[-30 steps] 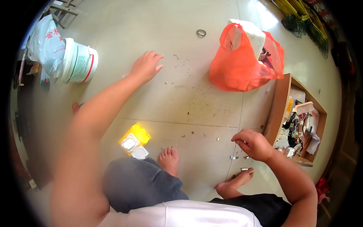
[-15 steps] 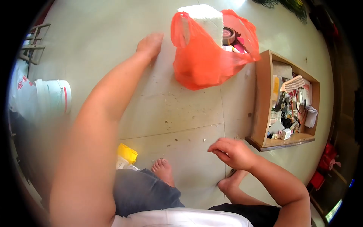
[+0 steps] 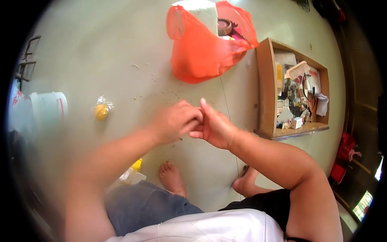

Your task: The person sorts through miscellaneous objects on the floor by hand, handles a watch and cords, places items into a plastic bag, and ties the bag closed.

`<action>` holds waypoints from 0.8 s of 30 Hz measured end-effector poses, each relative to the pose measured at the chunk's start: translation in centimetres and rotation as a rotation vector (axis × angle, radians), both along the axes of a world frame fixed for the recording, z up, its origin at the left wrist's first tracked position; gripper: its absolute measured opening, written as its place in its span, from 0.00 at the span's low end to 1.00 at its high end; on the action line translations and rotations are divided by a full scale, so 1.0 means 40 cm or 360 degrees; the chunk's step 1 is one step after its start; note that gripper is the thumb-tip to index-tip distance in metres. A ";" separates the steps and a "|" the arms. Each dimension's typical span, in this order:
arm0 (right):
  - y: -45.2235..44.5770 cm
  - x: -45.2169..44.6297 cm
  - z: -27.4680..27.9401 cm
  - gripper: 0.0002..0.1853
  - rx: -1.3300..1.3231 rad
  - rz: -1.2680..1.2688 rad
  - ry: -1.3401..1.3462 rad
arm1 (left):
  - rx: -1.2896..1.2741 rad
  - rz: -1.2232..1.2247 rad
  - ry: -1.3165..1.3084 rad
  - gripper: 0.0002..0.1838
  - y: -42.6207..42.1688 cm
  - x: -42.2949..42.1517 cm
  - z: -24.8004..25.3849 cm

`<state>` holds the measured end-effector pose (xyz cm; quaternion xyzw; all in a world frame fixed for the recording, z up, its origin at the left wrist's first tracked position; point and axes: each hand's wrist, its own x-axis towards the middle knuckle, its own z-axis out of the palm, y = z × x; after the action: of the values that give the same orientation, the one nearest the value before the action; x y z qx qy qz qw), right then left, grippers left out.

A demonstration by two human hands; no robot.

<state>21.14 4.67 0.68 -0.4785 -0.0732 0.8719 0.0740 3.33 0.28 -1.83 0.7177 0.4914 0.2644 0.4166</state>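
My left hand and my right hand meet in front of me above the floor. The left fingers are bent and touch the inner side of the right hand; motion smears them, and whatever lies between the hands is hidden. On the right hand the thumb points up and the fingers are apart, with no object visible in it. Beyond them stands a red plastic bag holding a white foam-like block and a dark round item.
At right lies a wooden drawer of small items, a comb on top. A yellow lump in clear wrap rests on the floor, left. A white bucket stands farther left. Yellow and white packaging is beside my foot.
My left hand has come back from beside the red bag to meet the right, which has moved up and left. The view has shifted; the wrapped yellow lump now shows.
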 end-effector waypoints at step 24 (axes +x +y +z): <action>-0.070 0.560 0.061 0.12 0.1663 0.2127 -0.0568 | 0.1021 0.0720 0.0550 0.13 0.394 -0.141 0.139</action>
<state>43.54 1.86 3.13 -0.3696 -0.7407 0.4991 -0.2561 -2.29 16.05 3.72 0.7189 0.5918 0.3643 0.0154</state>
